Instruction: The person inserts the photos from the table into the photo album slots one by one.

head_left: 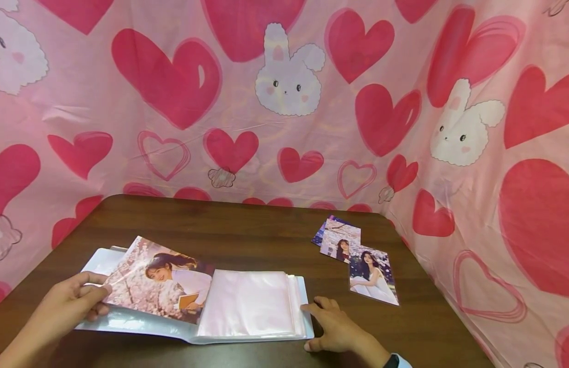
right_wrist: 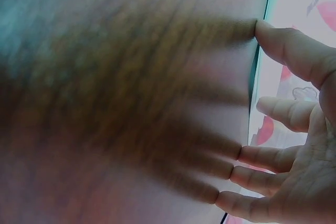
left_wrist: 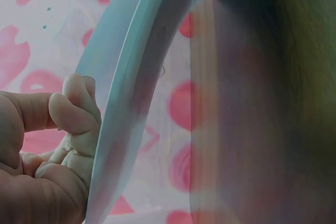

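A photo album [head_left: 249, 304] lies open on the table, with clear plastic sleeves on its right side. Over its left side, set at a slant, is a photo print [head_left: 162, 283] of a person among pink blossoms. My left hand [head_left: 74, 304] pinches the left end of this print between thumb and fingers. In the left wrist view, the curled left fingers [left_wrist: 79, 114] are beside a pale cover edge; the pinch itself is unclear there. Beside the album's right edge, my right hand [head_left: 337, 324] rests with fingers spread, its fingertips by the cover and holding nothing.
To the right on the brown wooden table [head_left: 210, 220] lie several overlapping photo prints, the nearest a portrait print [head_left: 371, 276] of a person in white. A pink cloth [head_left: 247, 107] with hearts and rabbits hangs behind and beside the table.
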A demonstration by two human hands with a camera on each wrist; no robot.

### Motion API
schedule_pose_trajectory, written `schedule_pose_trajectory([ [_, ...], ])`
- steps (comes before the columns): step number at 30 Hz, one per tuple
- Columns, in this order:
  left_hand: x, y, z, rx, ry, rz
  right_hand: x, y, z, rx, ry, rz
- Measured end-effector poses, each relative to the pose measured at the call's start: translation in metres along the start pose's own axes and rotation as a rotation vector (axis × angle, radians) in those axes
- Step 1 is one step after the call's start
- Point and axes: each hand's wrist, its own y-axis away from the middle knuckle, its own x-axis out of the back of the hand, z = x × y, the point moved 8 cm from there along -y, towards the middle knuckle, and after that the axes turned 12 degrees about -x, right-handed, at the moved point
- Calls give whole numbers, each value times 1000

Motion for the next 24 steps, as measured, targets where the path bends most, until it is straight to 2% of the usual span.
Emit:
schedule_pose_trajectory([
  [7, 10, 8, -2, -48, -38, 28, 0, 0, -1, -2, -7, -9],
  [21, 0, 8, 0, 3, -37, -3, -1, 0, 0, -10, 13, -8],
  [24, -2, 8, 1, 28, -42, -29, -1, 0, 0, -16, 4, -13],
])
